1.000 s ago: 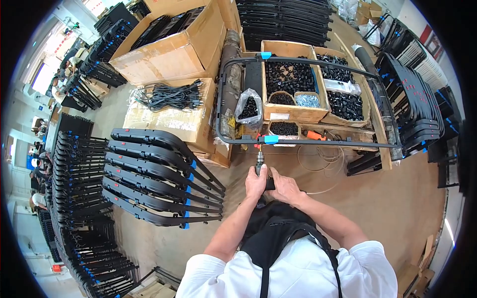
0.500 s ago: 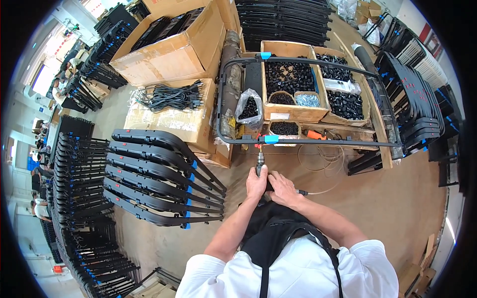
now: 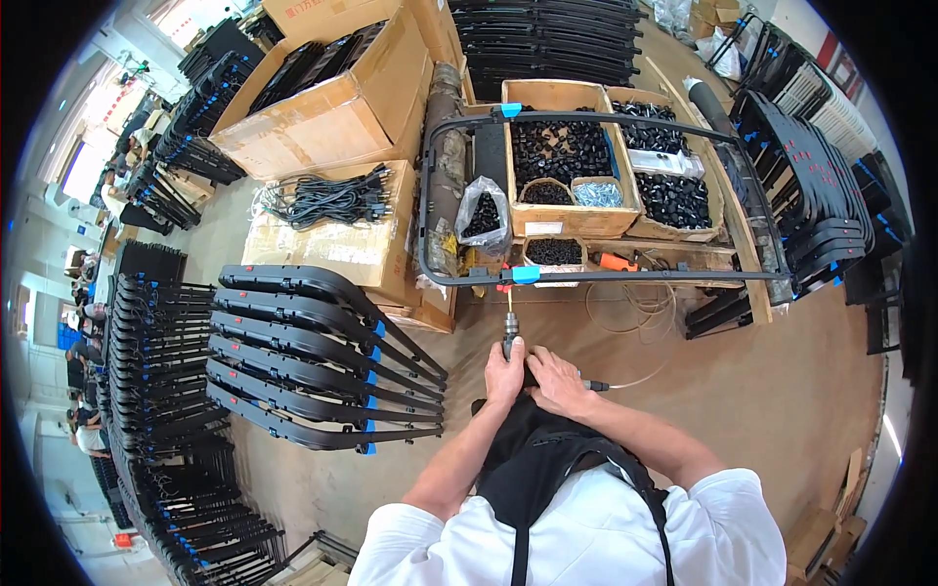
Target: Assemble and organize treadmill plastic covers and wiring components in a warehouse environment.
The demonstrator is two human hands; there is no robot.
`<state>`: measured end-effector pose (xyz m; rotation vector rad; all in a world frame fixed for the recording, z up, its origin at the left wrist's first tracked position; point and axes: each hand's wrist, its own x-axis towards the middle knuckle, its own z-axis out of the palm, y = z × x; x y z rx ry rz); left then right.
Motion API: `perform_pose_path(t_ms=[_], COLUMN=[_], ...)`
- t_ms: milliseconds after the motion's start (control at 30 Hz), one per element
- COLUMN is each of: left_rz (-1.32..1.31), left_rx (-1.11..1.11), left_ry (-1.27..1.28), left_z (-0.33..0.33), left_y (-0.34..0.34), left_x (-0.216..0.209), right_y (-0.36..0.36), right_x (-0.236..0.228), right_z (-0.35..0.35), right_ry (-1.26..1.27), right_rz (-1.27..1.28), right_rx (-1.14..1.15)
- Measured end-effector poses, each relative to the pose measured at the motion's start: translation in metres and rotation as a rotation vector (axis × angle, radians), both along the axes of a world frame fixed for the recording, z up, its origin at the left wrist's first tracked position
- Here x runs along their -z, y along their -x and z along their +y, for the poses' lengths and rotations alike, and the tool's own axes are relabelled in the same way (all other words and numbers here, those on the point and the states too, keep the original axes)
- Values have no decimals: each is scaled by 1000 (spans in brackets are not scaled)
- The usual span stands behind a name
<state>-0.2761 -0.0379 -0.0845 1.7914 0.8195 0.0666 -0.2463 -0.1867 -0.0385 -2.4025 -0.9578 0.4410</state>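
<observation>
A drill (image 3: pixel 511 324) with a silver chuck and a thin bit points away from my body, its bit reaching the near bar of a black tubular frame (image 3: pixel 635 276). My left hand (image 3: pixel 503 376) wraps round the drill's body just behind the chuck. Against it, my right hand (image 3: pixel 559 379) is closed over the rear of the drill, where fingers hide the grip. A hose fitting (image 3: pixel 594 386) sticks out beside the right hand. Blue pieces (image 3: pixel 526 274) sit on the frame's near and far bars. Whether the bit touches the bar I cannot tell.
Under the frame stand wooden boxes of black caps (image 3: pixel 562 146), a box of silver screws (image 3: pixel 598 194) and a plastic bag of black parts (image 3: pixel 484 215). Black curved frames (image 3: pixel 293 337) are stacked at left. Cables (image 3: pixel 332 195) lie on a carton. A hose (image 3: pixel 640 317) loops at right.
The drill and both hands have drawn slightly back toward my body, and more of the bit shows. The view has shifted a little; the frame stays in place.
</observation>
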Motion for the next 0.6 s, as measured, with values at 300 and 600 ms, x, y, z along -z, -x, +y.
perform_pose_path(t_ms=[300, 600], left_rz=[-34, 47], left_rx=[8, 69], left_ry=[73, -1], left_z=[-31, -28], left_y=[-18, -29], left_x=[-1, -22], right_y=[-12, -22], right_x=[-18, -7], right_z=[-31, -35], right_ry=[55, 25], right_rz=[28, 87], right_rx=[111, 103])
